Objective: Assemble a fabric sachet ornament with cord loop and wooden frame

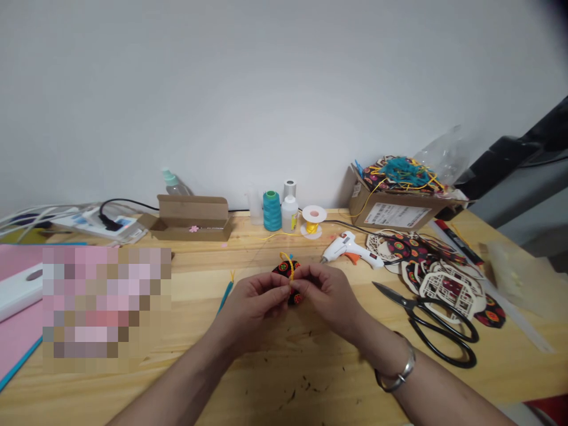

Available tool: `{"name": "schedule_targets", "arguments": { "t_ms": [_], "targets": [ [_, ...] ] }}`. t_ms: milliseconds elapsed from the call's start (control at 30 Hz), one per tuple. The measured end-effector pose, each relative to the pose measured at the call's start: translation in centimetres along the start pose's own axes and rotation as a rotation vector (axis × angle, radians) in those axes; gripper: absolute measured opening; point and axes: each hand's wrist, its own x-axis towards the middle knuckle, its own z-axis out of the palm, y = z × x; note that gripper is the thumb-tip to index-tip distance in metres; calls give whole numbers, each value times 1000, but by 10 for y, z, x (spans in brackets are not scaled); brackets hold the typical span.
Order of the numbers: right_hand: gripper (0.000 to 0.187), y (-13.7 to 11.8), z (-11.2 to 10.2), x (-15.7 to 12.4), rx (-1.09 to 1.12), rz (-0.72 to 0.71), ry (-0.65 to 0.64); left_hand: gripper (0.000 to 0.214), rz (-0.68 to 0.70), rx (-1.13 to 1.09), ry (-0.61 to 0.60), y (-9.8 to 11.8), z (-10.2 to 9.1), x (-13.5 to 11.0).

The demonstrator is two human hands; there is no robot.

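Here, both my hands are closed down to a fingertip pinch, meeting at the middle of the table (284, 367). My left hand (255, 299) has thumb and forefinger drawn together on the near left edge of a small dark patterned fabric piece (286, 269). My right hand (328, 293) pinches the same piece from the three o'clock side, its other fingers curled under. Gripping from both sides seems to hold the piece steady and tipped toward me, just above the wood. A yellow cord loop (288, 261) stands out of it at twelve o'clock; which fingers nip the cord itself I cannot tell. A bracelet (399, 373) sits on my right wrist. Just beside my left hand, at nine o'clock, lies a thin teal tool (226, 294). At two o'clock the white glue gun (352, 248) rests near, nozzle turned toward my hands, probably for easy reach. The black scissors (437, 325) lie at four o'clock, touching a spread of wooden cutouts (448, 284) and more patterned pieces. Farther back at twelve o'clock stand a yellow cord spool (313, 220), a white bottle (289, 213) and a teal thread spool (272, 210). A cardboard box (394, 207) heaped with finished pieces sits at one o'clock, an open small box (190, 219) at eleven, both against the wall.
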Motion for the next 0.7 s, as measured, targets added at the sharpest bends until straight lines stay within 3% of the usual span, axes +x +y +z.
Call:
{"name": "schedule_targets", "arguments": {
  "t_ms": [167, 400, 700],
  "targets": [
    [6, -2, 0, 1, 167, 89, -39, 14, -3, -8, 9, 1, -1, 0],
    [9, -6, 1, 0, 225, 163, -82, 12, 5, -72, 17, -2, -4, 2],
    [7, 1, 2, -3, 18, 52, 2, 11, -5, -135, 93, 1, -4, 4]
  ]
}}
